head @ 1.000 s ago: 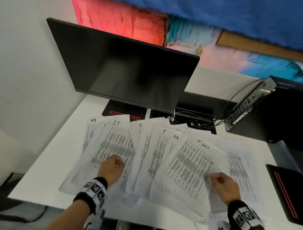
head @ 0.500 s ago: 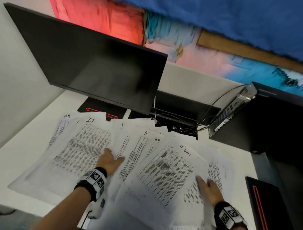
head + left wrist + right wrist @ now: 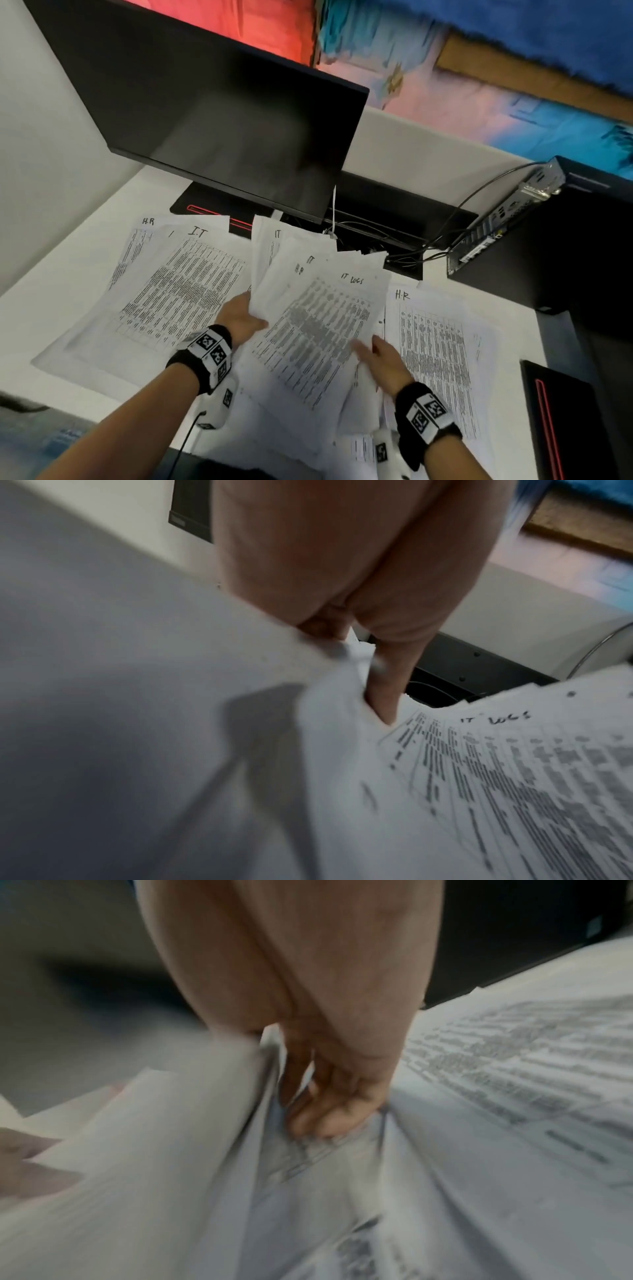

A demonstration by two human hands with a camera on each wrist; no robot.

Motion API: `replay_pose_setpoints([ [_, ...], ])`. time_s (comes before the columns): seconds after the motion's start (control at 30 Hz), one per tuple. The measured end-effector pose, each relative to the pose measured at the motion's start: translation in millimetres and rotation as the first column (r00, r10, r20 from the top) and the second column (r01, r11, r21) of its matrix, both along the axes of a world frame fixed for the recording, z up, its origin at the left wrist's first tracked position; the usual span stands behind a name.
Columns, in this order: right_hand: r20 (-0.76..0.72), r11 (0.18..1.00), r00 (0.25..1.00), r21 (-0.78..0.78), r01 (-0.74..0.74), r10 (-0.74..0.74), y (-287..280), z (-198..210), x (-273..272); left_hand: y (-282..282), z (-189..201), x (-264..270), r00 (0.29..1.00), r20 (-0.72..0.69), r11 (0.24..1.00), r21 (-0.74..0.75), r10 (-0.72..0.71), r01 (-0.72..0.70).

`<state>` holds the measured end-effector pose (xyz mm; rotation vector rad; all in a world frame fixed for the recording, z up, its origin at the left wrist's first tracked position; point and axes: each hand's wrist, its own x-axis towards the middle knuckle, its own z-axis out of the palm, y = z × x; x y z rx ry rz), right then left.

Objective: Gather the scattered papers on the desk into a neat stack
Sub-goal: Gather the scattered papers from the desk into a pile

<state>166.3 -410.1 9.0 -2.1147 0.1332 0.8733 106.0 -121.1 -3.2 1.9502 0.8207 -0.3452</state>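
Printed papers lie spread over the white desk [image 3: 68,274]. In the middle, a loose bundle of sheets topped by the "IT LOGS" page [image 3: 315,329] is tilted up off the desk between both hands. My left hand [image 3: 251,308] grips its left edge, thumb [image 3: 387,685] on top of the bundle [image 3: 479,777] and fingers underneath. My right hand [image 3: 370,353] holds the right edge, its fingers [image 3: 325,1115] curled among the sheets [image 3: 205,1150]. An "I.T" sheet [image 3: 178,294] with others under it lies flat to the left. An "H.R" sheet [image 3: 435,346] lies to the right.
A black monitor [image 3: 222,120] hangs over the back of the desk, its base behind the papers. Cables [image 3: 394,246] run to a small computer [image 3: 507,219] at the back right. A black device with a red stripe [image 3: 575,421] sits at the right edge.
Both hands have drawn the middle sheets together and raised them as one bundle. The "H.R" sheet on the right is now uncovered. The left hand went from lying flat to gripping.
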Motion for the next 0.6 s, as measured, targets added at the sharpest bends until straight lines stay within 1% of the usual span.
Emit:
replay_pose_setpoints([
  [0.03, 0.060, 0.995, 0.994, -0.040, 0.095, -0.093, -9, -3, 4, 4, 0, -2, 1.000, 0.008, 1.000, 0.010, 0.028, -0.028],
  [0.07, 0.125, 0.974, 0.976, -0.117, 0.192, -0.177, -21, -2, 9, 9, -1, -4, 0.998, 0.020, 0.998, 0.017, 0.053, -0.053],
  [0.1, 0.209, 0.936, 0.948, -0.210, 0.283, -0.239, -37, -3, 14, 15, -3, -6, 0.997, 0.025, 0.997, 0.017, 0.070, -0.071],
  [0.13, 0.254, 0.878, 0.931, -0.339, 0.339, -0.261, -54, -1, 18, 20, -5, -8, 0.996, 0.032, 0.996, 0.013, 0.083, -0.084],
  [0.17, 0.258, 0.799, 0.926, -0.473, 0.370, -0.276, -72, -2, 21, 26, -7, -10, 0.994, 0.029, 0.995, 0.005, 0.102, -0.102],
  [0.2, 0.215, 0.711, 0.932, -0.603, 0.362, -0.292, -87, -4, 22, 30, -8, -13, 0.992, 0.028, 0.993, -0.002, 0.120, -0.120],
  [0.23, 0.151, 0.631, 0.934, -0.700, 0.333, -0.325, -103, -6, 21, 32, -8, -15, 0.989, 0.021, 0.989, -0.015, 0.145, -0.144],
  [0.27, 0.093, 0.589, 0.925, -0.746, 0.310, -0.368, -118, -12, 21, 34, -9, -18, 0.986, 0.020, 0.986, -0.027, 0.167, -0.167],
  [0.3, 0.083, 0.575, 0.911, -0.751, 0.324, -0.404, -129, -18, 22, 34, -8, -19, 0.982, 0.015, 0.982, -0.034, 0.186, -0.186],
  [0.37, 0.069, 0.614, 0.877, -0.688, 0.387, -0.475, -141, -22, 25, 31, -9, -19, 0.982, 0.001, 0.981, -0.043, 0.191, -0.191],
  [0.43, 0.050, 0.714, 0.862, -0.538, 0.448, -0.504, -143, -23, 32, 24, -12, -16, 0.985, 0.003, 0.984, -0.051, 0.170, -0.169],
  [0.5, 0.008, 0.826, 0.902, -0.399, 0.398, -0.431, -133, -20, 35, 16, -15, -11, 0.990, 0.013, 0.989, -0.048, 0.141, -0.140],
  [0.53, 0.009, 0.862, 0.918, -0.341, 0.375, -0.396, -126, -20, 35, 12, -15, -8, 0.990, 0.028, 0.990, -0.054, 0.135, -0.133],
  [0.6, 0.055, 0.890, 0.926, -0.262, 0.374, -0.373, -123, -35, 38, 5, -14, -4, 0.990, 0.052, 0.990, -0.064, 0.131, -0.128],
])
